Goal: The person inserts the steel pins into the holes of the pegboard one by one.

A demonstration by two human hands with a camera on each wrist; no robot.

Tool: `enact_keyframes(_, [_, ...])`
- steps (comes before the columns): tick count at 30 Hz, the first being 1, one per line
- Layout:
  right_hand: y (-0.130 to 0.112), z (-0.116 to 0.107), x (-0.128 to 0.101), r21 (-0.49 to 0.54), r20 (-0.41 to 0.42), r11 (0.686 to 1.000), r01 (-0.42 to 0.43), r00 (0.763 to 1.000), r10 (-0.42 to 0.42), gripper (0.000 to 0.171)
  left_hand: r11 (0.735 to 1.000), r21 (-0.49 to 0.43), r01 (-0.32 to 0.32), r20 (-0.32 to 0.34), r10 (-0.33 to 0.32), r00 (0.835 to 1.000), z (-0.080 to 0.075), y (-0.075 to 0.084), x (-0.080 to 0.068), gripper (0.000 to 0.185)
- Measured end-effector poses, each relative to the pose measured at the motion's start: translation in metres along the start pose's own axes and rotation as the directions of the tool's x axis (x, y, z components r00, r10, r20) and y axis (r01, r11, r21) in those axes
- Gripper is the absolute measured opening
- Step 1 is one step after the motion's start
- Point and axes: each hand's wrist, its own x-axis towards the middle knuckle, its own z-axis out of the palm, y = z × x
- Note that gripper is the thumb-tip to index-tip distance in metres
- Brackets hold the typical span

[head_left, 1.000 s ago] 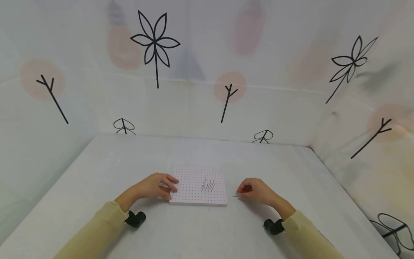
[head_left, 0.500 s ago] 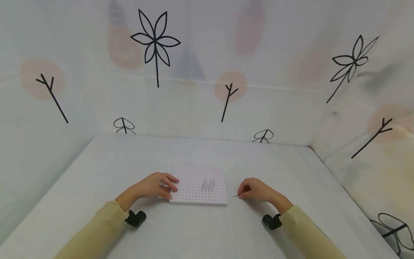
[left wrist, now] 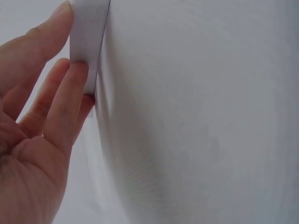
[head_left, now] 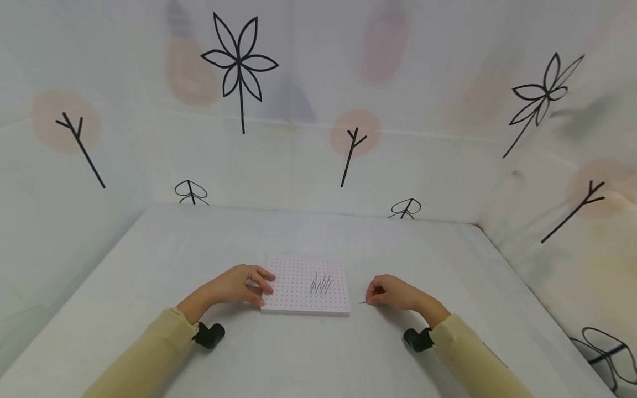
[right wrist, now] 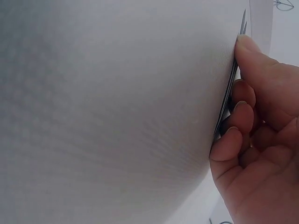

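White cloth covers the table [head_left: 149, 287], and pale hangings printed with black flowers and twigs close it in. Near the middle lies a pink-dotted pegboard [head_left: 298, 293] with a few thin needles [head_left: 320, 284] standing on its right part. The left hand [head_left: 234, 286] holds the board's left edge, thumb and fingers curled round it. The right hand [head_left: 393, 293], just right of the board, pinches thin metal needles [right wrist: 230, 91] against the cloth, fingers tightly curled. Such needles look light, stiff, slippery and sharp at the tip, so a pinch near mid-shaft probably suits them best. The right wrist view suggests more than one needle in the pinch, but the number is hard to tell; fingers hide their far ends.
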Motion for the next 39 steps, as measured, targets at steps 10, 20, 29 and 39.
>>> enact_keyframes(10, [-0.004, -0.003, -0.003, 0.009, 0.019, 1.000, 0.004, 1.000, -0.005, 0.006, 1.000, -0.001, -0.020, -0.002, 0.020, 1.000, 0.000, -0.001, 0.000, 0.020])
enact_keyframes(20, [0.001, -0.003, -0.002, 0.016, -0.042, 1.000, 0.015, 0.999, -0.014, 0.007, 1.000, -0.005, -0.012, 0.002, 0.012, 1.000, 0.000, -0.001, 0.001, 0.020])
enact_keyframes(29, [-0.009, -0.001, 0.001, 0.038, -0.168, 0.998, 0.049, 0.985, -0.042, 0.007, 1.000, 0.001, -0.007, 0.000, 0.007, 1.000, 0.000, 0.000, 0.001, 0.021])
enact_keyframes(39, [-0.021, 0.009, 0.005, 0.129, -0.300, 0.983, 0.127, 0.950, -0.084, 0.012, 1.000, 0.015, 0.004, -0.009, -0.004, 1.000, 0.000, -0.002, 0.000, 0.020])
